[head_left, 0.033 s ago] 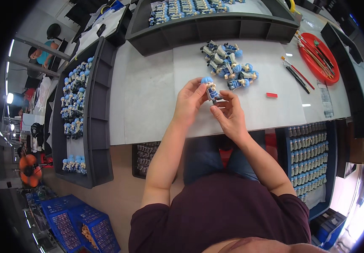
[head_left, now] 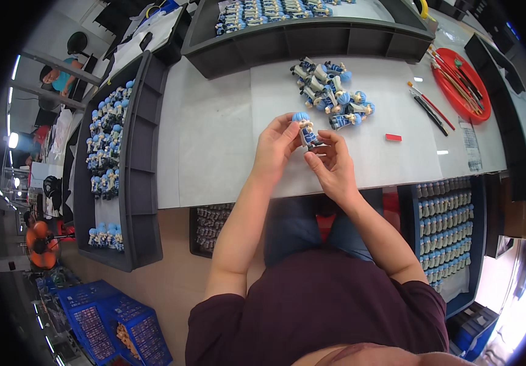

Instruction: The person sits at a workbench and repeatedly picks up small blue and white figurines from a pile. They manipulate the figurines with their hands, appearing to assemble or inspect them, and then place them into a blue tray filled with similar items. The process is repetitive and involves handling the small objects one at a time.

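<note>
Over the near part of the white-covered table, a small blue-haired figurine (head_left: 307,132) in a blue and white outfit is held between both hands. My left hand (head_left: 275,143) pinches it at the head and upper body, thumb in front. At its dark feet, the fingers of my right hand (head_left: 335,163) are closed on the lower end. Just beyond my hands lies a loose pile of similar figurines (head_left: 330,91), some on their sides. A small red block (head_left: 393,138) rests on the table to the right of my right hand.
A grey crate (head_left: 311,46) with rows of figurines stands at the back; another grey crate (head_left: 144,183) is on the left. Brushes lie in a red tray (head_left: 487,104), with more pens (head_left: 429,110) beside it. A blue crate (head_left: 477,256) of figurines sits lower right.
</note>
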### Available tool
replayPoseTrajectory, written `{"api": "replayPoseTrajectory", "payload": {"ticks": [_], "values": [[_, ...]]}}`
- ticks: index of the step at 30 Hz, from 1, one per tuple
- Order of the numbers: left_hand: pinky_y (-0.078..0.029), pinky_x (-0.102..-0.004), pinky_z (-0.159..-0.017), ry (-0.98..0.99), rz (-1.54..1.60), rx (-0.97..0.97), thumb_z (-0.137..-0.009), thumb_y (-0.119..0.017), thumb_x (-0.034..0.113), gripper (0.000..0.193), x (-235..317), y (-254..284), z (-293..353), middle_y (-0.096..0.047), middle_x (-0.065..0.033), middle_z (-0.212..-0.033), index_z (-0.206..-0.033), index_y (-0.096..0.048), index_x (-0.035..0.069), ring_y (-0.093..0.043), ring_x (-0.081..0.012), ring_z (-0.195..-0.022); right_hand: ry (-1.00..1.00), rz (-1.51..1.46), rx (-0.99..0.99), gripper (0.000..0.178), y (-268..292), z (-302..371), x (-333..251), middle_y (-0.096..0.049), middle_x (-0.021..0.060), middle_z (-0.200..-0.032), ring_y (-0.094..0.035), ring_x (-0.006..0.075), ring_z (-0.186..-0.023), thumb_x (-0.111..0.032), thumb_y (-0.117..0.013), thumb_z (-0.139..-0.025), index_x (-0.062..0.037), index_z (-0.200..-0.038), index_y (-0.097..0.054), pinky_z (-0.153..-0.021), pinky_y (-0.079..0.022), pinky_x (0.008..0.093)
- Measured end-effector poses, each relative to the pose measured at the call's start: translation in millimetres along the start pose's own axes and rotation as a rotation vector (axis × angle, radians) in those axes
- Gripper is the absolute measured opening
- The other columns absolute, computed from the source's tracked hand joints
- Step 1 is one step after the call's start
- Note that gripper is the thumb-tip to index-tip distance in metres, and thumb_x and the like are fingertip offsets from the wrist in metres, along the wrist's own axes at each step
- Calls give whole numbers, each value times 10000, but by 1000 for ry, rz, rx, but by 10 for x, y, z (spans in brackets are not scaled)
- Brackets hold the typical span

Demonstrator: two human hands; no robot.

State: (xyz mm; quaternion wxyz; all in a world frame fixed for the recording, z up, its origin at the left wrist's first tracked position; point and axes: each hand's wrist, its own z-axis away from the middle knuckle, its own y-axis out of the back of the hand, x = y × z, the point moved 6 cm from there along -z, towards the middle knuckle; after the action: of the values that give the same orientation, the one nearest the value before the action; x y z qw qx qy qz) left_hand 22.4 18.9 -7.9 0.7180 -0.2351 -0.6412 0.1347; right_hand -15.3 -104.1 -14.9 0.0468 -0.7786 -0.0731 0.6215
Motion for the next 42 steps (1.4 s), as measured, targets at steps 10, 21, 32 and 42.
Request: {"api": "replayPoseTrajectory", "payload": {"ticks": [10, 21, 32, 42], "values": [[-462, -261, -802, -4, 110, 12, -900, -508, 200, 314, -90, 65, 28, -591, -131, -1048, -1150, -488, 11, -573, -135, -893, -46, 113, -34, 270, -17, -5, 75, -581, 103, -977, -581, 146, -849, -34, -603, -812, 32, -1053, -500, -695, -492, 262], [-462, -261, -807, -48, 120, 14, -871, -553, 149, 284, -97, 113, 39, -592, -126, -1040, -1115, -512, 8, -573, -139, -898, -16, 117, -92, 329, -62, 4, -15, -566, 125, -1020, -583, 155, -869, -33, -615, -798, 40, -1091, -482, -712, -496, 267], [-478, -269, -796, -16, 114, 17, -873, -553, 162, 279, -102, 105, 50, -589, -131, -1035, -1101, -511, 8, -577, -146, -904, -25, 115, -83, 365, -61, 0, 8, -562, 124, -1029, -584, 151, -857, -57, -642, -791, 41, -1097, -470, -713, -498, 264], [-487, -269, -771, 21, 90, 38, -883, -532, 182, 279, -74, 91, 72, -599, -130, -1021, -1107, -516, 16, -583, -144, -893, 7, 120, -80, 340, -67, 0, -17, -566, 107, -1005, -576, 137, -824, -67, -635, -800, 36, -1083, -476, -693, -490, 257]]}}
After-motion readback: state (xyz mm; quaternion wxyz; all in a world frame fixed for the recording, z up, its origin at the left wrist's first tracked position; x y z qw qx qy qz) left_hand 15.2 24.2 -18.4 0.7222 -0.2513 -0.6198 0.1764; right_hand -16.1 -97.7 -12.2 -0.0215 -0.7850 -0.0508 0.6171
